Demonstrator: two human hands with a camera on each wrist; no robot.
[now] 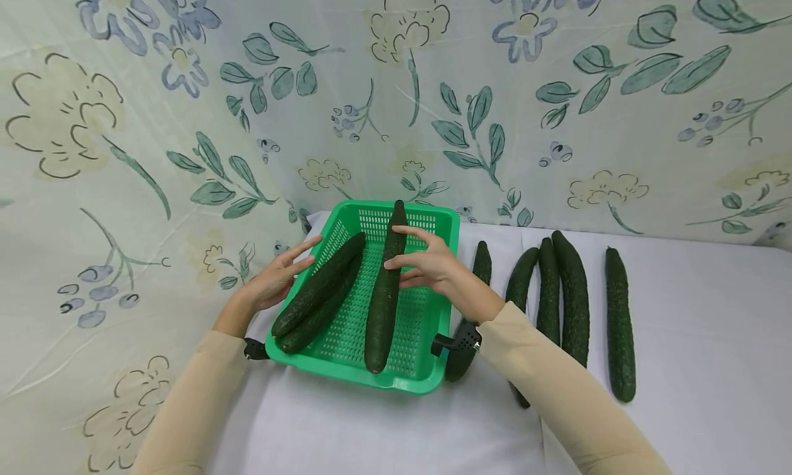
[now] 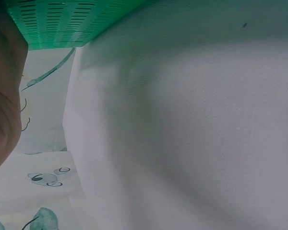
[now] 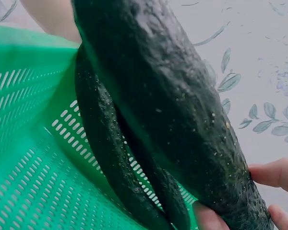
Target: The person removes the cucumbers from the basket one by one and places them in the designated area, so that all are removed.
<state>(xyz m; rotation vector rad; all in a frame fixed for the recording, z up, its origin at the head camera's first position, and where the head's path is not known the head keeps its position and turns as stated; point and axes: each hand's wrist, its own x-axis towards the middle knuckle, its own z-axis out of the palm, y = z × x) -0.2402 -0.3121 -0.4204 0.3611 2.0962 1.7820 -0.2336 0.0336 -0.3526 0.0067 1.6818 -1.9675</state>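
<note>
My right hand [image 1: 430, 260] grips a long dark-green cucumber [image 1: 382, 303] near its upper part, thumb on one side and fingers on the other. In the right wrist view this cucumber [image 3: 168, 96] slants large across the basket, with fingertips [image 3: 273, 175] at its lower end. Two more cucumbers [image 1: 318, 293] lie side by side along the left of the green plastic basket [image 1: 454, 255]. At the basket's left rim is my left hand [image 1: 275, 282], its fingers extended over the edge. The left wrist view shows only part of that hand [image 2: 5, 96] beside the basket's slotted wall [image 2: 62, 21].
Right of the basket, several cucumbers lie on the white cloth [image 1: 699, 324]; one [image 1: 482, 262] is close against the basket and partly behind my right forearm. The farthest right cucumber [image 1: 621, 324] lies apart. A floral curtain [image 1: 396, 117] hangs behind and at the left.
</note>
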